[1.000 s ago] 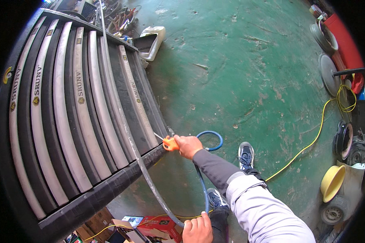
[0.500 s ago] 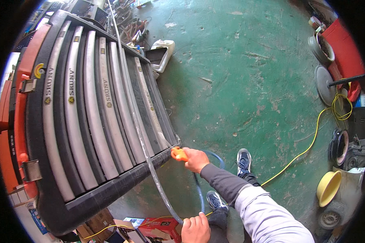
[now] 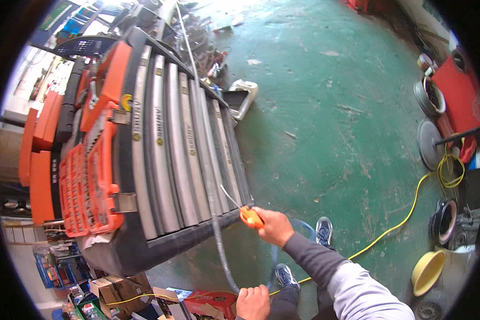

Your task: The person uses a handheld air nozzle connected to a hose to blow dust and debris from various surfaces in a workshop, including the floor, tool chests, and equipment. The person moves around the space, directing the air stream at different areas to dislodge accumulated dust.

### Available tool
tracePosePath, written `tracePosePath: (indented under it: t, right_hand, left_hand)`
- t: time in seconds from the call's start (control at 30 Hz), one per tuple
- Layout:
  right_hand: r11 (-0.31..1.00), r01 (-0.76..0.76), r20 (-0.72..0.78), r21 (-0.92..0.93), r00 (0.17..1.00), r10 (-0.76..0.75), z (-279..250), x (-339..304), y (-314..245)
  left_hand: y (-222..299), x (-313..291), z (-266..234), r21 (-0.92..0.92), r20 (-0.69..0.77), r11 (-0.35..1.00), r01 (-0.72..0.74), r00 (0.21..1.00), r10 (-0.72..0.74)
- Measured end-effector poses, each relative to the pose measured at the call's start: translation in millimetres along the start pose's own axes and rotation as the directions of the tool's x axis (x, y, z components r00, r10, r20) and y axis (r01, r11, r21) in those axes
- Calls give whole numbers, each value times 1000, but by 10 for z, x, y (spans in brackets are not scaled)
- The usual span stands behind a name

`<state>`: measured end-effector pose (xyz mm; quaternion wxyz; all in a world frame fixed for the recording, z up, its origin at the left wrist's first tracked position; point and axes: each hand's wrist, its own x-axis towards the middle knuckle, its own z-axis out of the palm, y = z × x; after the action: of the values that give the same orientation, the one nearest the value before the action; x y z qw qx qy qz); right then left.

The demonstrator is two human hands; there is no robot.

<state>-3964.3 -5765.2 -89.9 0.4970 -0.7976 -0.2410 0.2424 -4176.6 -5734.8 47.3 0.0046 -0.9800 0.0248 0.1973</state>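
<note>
My right hand (image 3: pixel 276 227) is wrapped round an orange air blow gun (image 3: pixel 252 217). Its thin, bent metal nozzle points up and left over the near end of a tool cabinet's (image 3: pixel 168 144) drawers. My left hand (image 3: pixel 253 302) is closed on a grey-blue air hose (image 3: pixel 217 234), low in front of me. From there the hose runs up across the drawer fronts and off past the far end. Another stretch loops in a blue curve beneath my right forearm. The cabinet has several long silver drawer handles on black.
An orange socket-set case (image 3: pixel 93 181) lies open on the cabinet. Boxes (image 3: pixel 120 290) stand below it. A white container (image 3: pixel 244 98) sits past its far corner. A yellow cord (image 3: pixel 392 228) crosses the green floor. A yellow basin (image 3: pixel 428 273), wheels and a red cabinet (image 3: pixel 456 88) line the right side.
My view has swung left, bringing the open socket-set case into sight. The blow gun's nozzle now shows against the drawers. Both hands keep their grip.
</note>
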Motion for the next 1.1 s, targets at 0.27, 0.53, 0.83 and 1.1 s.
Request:
tracePosePath:
  t: [0.27,0.53,0.83,1.1]
  right_hand:
    - [997,80,209,16,975,-81,-551,-590,-773]
    - [971,224,98,84,968,-232,-757,-622,-1523]
    - [995,18,228,-100,974,5,-1127,-926,-1972]
    - [900,40,336,-433,934,120,-1478,-1442,-2502]
  left_hand:
    - [-60,-84,-168,-151,72,988,22,997,-12]
    - [-29,-207,-521,-147,17,989,9,1000,-7]
    - [-73,-404,-991,-158,28,986,47,999,-43]
    - [-4,-683,-1205,-274,37,960,-59,997,72]
